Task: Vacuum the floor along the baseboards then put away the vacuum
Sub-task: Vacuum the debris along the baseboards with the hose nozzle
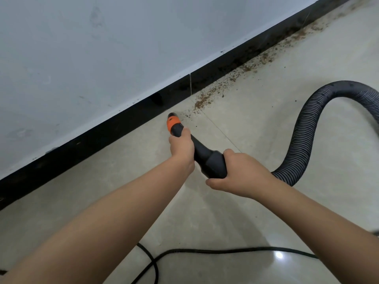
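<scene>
Nozzle (173, 121), orange collar, tip at the floor (256, 128) just beside the black baseboard (106, 130). Left hand (181, 146) grips it behind the collar; right hand (235, 173) grips the black cuff, fingers hidden underneath. Hose (307, 128) loops right, cut off at the edge. Brown debris (207, 99) lies ahead along the baseboard. Cord (205, 252) crosses below; the vacuum body is out of view.

Baseboard (114, 128) walls off the left, open floor (256, 124) rightward, hose (303, 128) looping right, cord (205, 252) trailing below
</scene>
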`<state>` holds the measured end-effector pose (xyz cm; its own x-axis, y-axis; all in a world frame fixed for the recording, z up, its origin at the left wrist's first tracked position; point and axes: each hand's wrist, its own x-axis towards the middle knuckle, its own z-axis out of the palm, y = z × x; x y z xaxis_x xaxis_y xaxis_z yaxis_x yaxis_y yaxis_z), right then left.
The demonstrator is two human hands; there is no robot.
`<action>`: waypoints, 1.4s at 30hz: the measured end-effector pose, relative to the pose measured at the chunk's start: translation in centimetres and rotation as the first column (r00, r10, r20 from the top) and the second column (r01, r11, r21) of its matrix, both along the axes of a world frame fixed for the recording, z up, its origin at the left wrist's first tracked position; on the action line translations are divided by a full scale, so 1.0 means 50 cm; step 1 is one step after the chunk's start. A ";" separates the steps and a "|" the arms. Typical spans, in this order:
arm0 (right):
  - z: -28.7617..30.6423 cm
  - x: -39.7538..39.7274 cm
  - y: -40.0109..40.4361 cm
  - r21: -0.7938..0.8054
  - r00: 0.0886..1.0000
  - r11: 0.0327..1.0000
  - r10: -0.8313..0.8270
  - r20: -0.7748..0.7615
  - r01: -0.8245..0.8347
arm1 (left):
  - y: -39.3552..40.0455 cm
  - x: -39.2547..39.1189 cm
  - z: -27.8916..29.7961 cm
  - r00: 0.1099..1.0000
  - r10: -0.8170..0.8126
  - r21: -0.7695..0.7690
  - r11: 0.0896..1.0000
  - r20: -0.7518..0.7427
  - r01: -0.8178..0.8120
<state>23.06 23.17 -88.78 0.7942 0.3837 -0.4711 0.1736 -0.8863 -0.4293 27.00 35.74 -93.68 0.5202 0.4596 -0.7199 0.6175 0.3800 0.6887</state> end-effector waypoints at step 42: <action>0.012 0.040 -0.059 -0.122 0.982 0.978 0.157 -0.101 -0.169 | -0.062 0.028 0.022 0.967 -0.239 0.119 0.961 -0.087 0.248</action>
